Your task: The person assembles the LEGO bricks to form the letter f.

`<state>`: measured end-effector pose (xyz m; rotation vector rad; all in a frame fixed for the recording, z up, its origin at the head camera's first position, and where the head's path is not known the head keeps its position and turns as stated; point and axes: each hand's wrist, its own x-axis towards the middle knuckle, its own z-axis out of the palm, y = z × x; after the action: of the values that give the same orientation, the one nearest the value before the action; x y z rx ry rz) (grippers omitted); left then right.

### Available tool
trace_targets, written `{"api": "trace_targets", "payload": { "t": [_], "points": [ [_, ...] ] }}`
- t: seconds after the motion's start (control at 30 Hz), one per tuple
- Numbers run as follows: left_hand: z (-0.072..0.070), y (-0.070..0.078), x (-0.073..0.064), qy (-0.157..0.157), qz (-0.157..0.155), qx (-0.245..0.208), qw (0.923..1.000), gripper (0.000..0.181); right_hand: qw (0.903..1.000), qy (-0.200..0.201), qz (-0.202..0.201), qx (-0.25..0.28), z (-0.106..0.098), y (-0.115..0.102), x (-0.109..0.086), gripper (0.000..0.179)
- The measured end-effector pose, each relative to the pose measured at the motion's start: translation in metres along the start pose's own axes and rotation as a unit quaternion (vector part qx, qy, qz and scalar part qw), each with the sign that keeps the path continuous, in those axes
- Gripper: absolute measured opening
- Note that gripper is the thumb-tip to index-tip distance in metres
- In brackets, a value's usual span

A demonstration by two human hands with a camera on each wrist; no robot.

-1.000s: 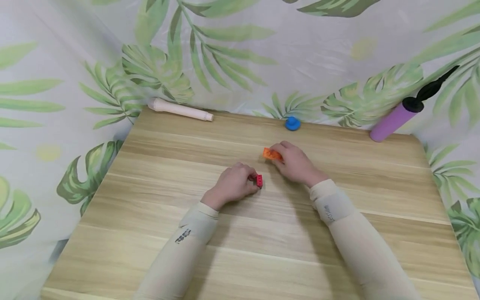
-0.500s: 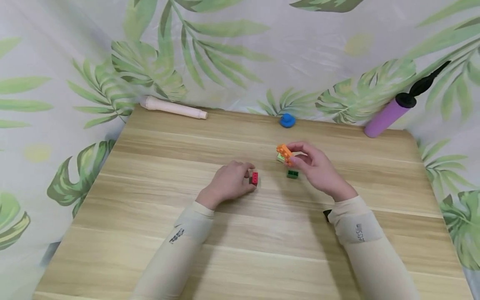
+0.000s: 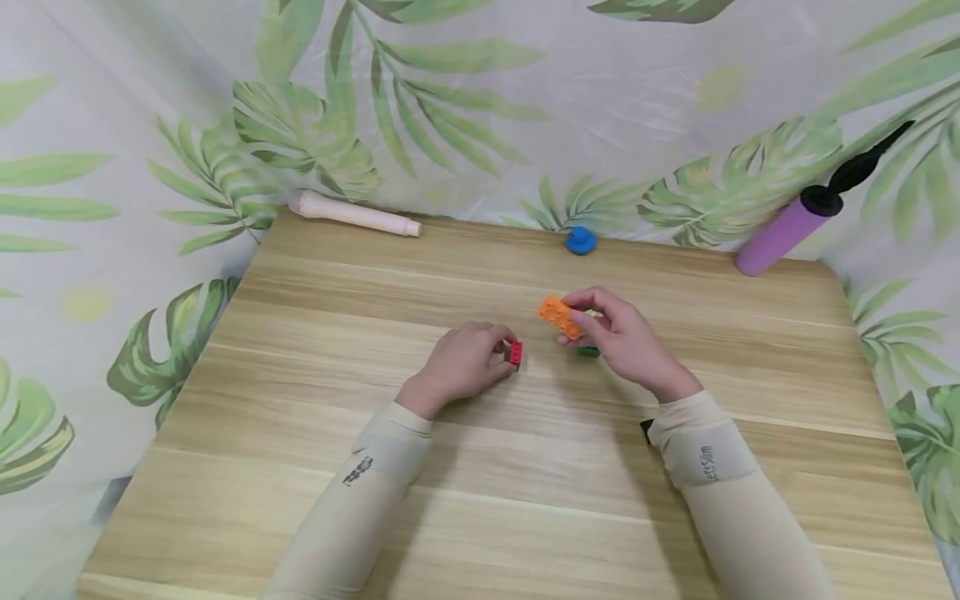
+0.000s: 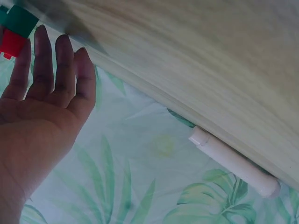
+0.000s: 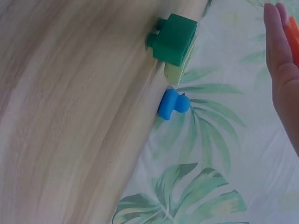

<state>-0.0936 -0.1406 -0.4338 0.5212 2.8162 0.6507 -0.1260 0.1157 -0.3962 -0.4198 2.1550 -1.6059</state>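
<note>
Near the middle of the table, my left hand (image 3: 463,365) holds a small red toy brick (image 3: 517,354) between thumb and fingertips, its studs showing. A green block (image 4: 21,21) appears against the red brick in the left wrist view; whether they are joined I cannot tell. My right hand (image 3: 626,342) pinches an orange studded brick (image 3: 558,317) above the table, tilted with its studs towards the head camera. Partly hidden behind that hand lie a dark green brick (image 3: 588,351) and a pale green brick (image 5: 175,72), plainer in the right wrist view.
Along the wooden table's back edge are a pale pink stick-like item (image 3: 360,218), a blue duck-shaped toy (image 3: 581,241) and a purple cylinder (image 3: 780,240) with a black top. A black object (image 3: 647,431) shows beside the right sleeve. Leaf-patterned cloth hangs behind.
My right hand has drawn back to the right with the orange brick and turned it, bringing the green bricks into sight. The left hand stays nearly still on the red brick.
</note>
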Motion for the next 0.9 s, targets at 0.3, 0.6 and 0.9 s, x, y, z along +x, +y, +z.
{"api": "trace_targets", "payload": {
  "t": [0.3,0.6,0.9],
  "points": [
    [-0.006,0.007,-0.002,0.040,-0.027,-0.019,0.9986,0.079,0.9995,-0.030,0.000,0.005,0.015,-0.004,0.004,0.026],
    [-0.013,0.013,-0.007,0.137,0.064,-0.075,0.9856,0.049,0.9984,-0.053,0.022,0.001,0.021,-0.002,0.007,0.024],
    [-0.016,0.014,-0.009,0.136,0.035,-0.052,0.9887,0.040,0.9689,-0.010,-0.074,-0.236,0.031,-0.005,0.007,0.035]
  ]
}}
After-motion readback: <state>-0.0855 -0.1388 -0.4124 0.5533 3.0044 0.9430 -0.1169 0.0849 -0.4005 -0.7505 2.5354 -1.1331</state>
